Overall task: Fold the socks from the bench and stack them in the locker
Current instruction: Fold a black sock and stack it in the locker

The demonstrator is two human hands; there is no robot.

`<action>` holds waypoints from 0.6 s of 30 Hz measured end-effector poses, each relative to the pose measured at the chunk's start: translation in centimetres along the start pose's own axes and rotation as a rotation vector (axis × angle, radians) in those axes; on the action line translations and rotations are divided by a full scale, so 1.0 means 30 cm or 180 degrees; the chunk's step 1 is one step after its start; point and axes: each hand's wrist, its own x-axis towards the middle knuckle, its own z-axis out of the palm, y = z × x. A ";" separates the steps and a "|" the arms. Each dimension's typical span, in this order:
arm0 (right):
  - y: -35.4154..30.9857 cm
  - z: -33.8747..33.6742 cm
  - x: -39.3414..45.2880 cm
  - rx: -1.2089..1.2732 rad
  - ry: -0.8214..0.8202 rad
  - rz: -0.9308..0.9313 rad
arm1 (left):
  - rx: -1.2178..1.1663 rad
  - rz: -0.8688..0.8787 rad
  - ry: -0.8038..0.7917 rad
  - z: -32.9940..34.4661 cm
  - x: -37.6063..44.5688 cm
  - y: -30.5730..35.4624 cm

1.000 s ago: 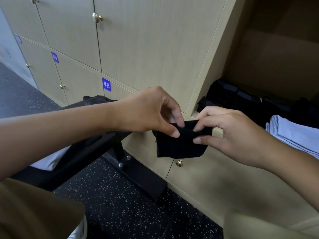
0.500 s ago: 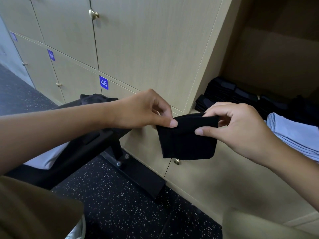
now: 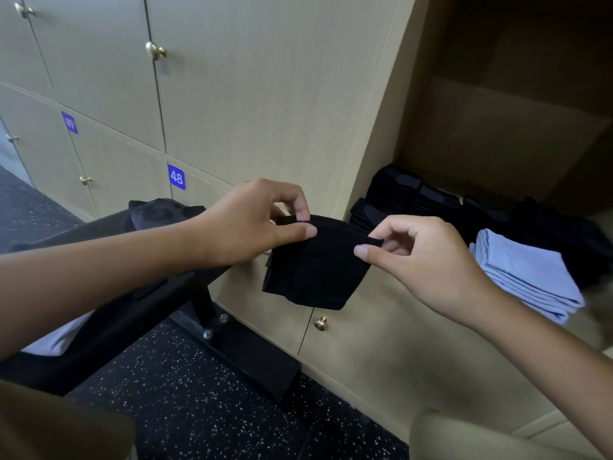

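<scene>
A folded black sock [image 3: 315, 270] hangs in the air in front of the lockers. My left hand [image 3: 252, 224] pinches its top left corner between thumb and fingers. Its top right corner is pinched by my right hand [image 3: 428, 260]. The open locker [image 3: 497, 134] is at the right, holding rows of folded black socks [image 3: 408, 197] and a stack of folded light blue ones [image 3: 527, 277]. A black bench [image 3: 109, 293] runs from the lower left, with dark socks [image 3: 159, 210] lying at its far end.
Closed lockers with brass knobs [image 3: 155, 50] fill the wall; one bears a blue tag 48 [image 3: 176, 176]. The bench's black foot plate [image 3: 252, 353] is bolted to the speckled dark floor [image 3: 185, 410]. A white item [image 3: 56, 340] lies under my left forearm.
Both hands have drawn apart and lifted, spreading the sock's top edge. The sock now sits a little higher and nearer the open locker.
</scene>
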 end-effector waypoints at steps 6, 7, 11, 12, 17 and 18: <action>0.007 -0.011 0.012 0.0281 0.0255 0.0015 | -0.0650 0.0191 0.0068 0.018 0.019 0.019; 0.004 -0.013 0.012 0.0350 0.0266 0.0040 | -0.0714 0.0197 0.0095 0.023 0.025 0.019; 0.002 -0.014 0.006 0.0665 0.0364 0.0152 | -0.0869 0.0197 0.0252 0.058 0.053 0.036; 0.005 -0.015 0.006 0.0718 0.0473 0.0163 | -0.0922 0.0184 0.0292 0.070 0.060 0.043; 0.009 -0.043 -0.003 0.0796 0.0744 0.0178 | -0.1420 -0.0085 0.0550 0.127 0.094 0.068; 0.009 -0.049 -0.007 0.0810 0.0714 0.0163 | -0.1555 -0.0150 0.0586 0.137 0.101 0.074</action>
